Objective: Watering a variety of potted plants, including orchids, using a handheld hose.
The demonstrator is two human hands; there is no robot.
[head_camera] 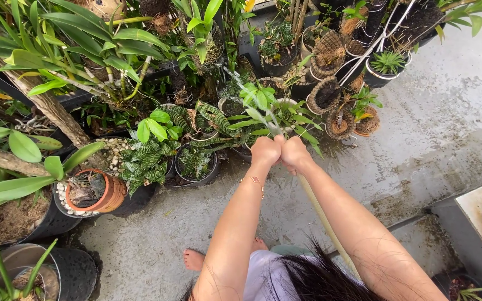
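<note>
My left hand [265, 150] and my right hand [294, 153] are pressed together, both closed around the end of a pale yellowish hose [322, 214] that runs down past my right forearm. A thin stream of water [241, 83] sprays from the hose end toward the potted plants ahead. A thin bracelet [254, 180] circles my left wrist. Just beyond my hands stand a leafy green plant [263, 106] and a dark pot of patterned striped leaves [195, 161].
Many potted plants crowd the left and top. An orange pot [110, 195] sits in a ring of white pebbles. Woven hanging baskets [330, 56] hang at top right. Wet concrete floor [436, 122] spreads right; a raised ledge [481, 206] is at lower right. My bare foot [193, 259] shows below.
</note>
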